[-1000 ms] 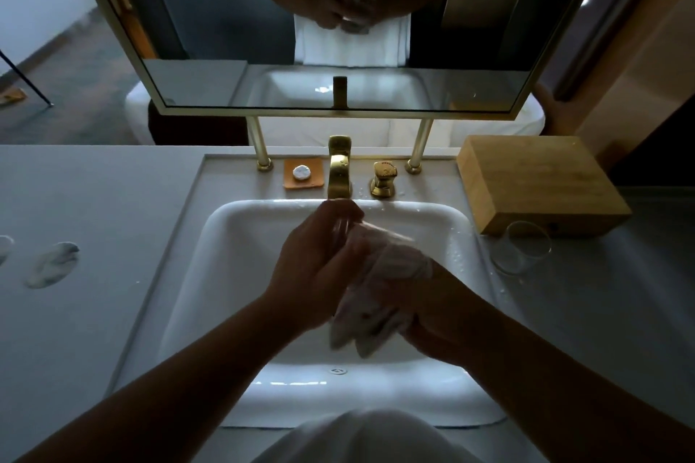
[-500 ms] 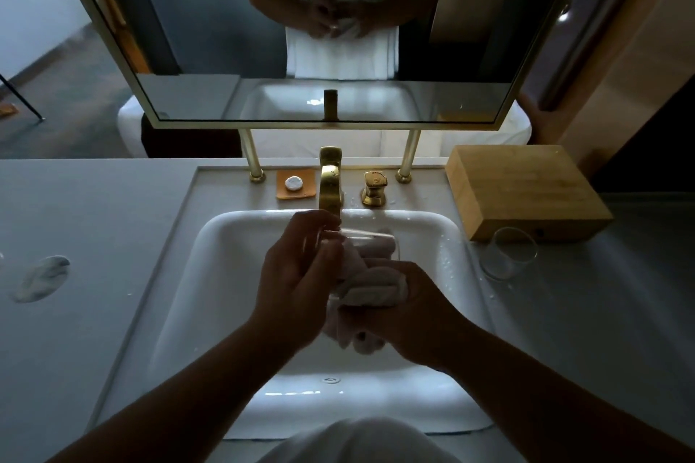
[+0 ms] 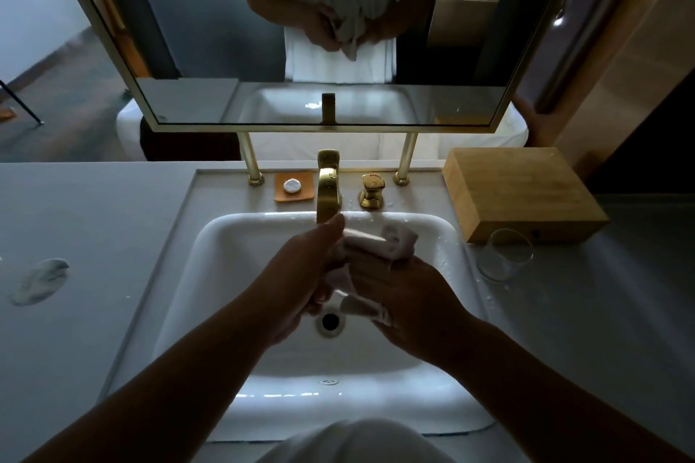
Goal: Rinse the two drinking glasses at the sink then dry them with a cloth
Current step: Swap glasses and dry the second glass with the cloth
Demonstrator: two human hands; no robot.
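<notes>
1. Nearest the camera: a white garment fold at the bottom edge, just under the two bare forearms that converge over the sink.
2. Left hand: fingers curled shut around the cloth bundle, thumb lying along its top and pointing toward the tap. Whether a glass sits inside the bundle cannot be told; none of it shows through.
3. Right hand: closed on the same cloth from the other side, back of hand up, touching the left hand at the bundle.
4. Cloth: bunched, long axis running from near-centre to far-right. One end sticks out past the right hand's fingers toward the sink's far rim; a smaller tail hangs below the grip, above the drain.
5. Drain: directly under the joined hands, open, dark.
6. Second glass: upright, mouth up, long axis vertical, on the counter well right of the grip, just in front of the wood block. Water droplets lie on the surface around it.
7. Beyond the grip: tap spout pointing down toward the left thumb, close to it; contact unclear. Handle right of the tap; orange dish with a white piece left of it.
8. Farthest: mirror on two brass posts, reflecting both hands at the cloth.
</notes>
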